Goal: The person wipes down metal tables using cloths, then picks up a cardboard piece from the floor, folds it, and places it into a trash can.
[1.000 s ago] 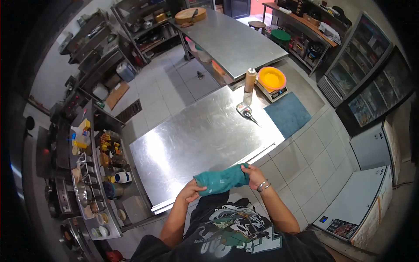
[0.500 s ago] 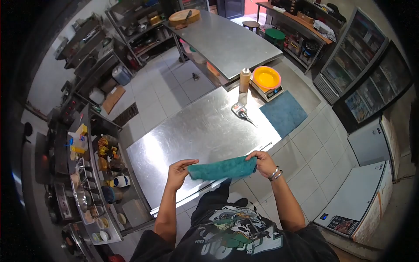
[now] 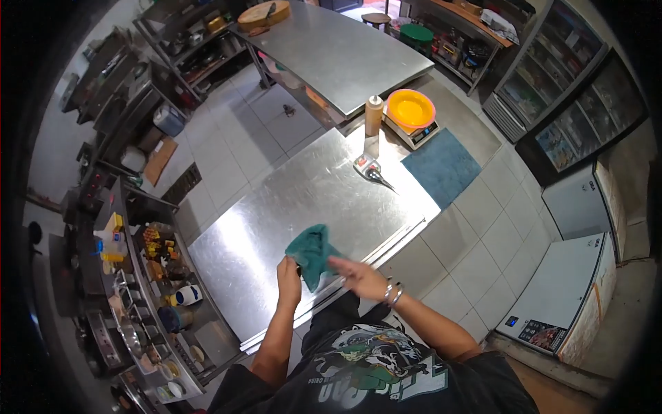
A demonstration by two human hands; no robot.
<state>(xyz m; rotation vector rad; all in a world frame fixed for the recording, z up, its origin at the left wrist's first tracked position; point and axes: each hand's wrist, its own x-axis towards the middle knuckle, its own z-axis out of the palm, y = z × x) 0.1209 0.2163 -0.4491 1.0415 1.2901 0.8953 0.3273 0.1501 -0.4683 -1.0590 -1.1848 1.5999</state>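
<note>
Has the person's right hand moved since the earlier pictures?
Yes. Judged against the near table, the right hand has moved left.

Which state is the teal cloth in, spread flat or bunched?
Bunched: the teal cloth is creased and gathered at the left hand, with uneven corners sticking out.

The steel table bears a bottle and black-tipped device.

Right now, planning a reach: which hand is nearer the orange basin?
Right. The right hand is at the cloth, well short of the basin and somewhat left of it; the left hand, gripping the cloth, is farther left.
</note>
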